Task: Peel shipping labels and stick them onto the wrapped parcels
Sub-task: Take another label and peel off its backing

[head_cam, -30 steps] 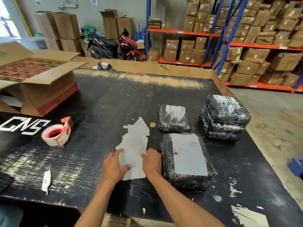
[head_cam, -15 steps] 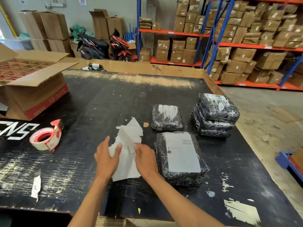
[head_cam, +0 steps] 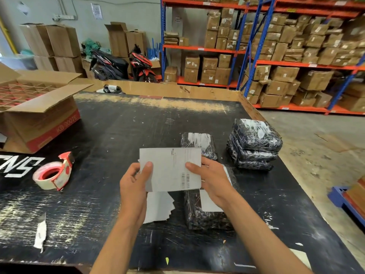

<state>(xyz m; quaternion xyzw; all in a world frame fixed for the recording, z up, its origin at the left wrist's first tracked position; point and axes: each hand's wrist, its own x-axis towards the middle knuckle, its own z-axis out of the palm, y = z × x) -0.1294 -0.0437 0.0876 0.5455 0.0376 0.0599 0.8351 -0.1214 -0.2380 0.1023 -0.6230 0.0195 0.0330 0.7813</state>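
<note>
A white shipping label with a barcode is held up above the black table. My left hand pinches its lower left corner and my right hand grips its right edge. Under the hands lies a pile of more white labels. Right beside it rests a black wrapped parcel bearing a label, partly hidden by my right hand. Farther back sits a second wrapped parcel. To the right is a stack of wrapped parcels.
A red tape dispenser sits at the left, with an open cardboard box behind it. A strip of white paper lies near the front left edge. Racks of cartons and a motorbike stand beyond the table.
Both hands were pressing on the label pile on the table. They have since lifted one label off it and now hold it up between them.
</note>
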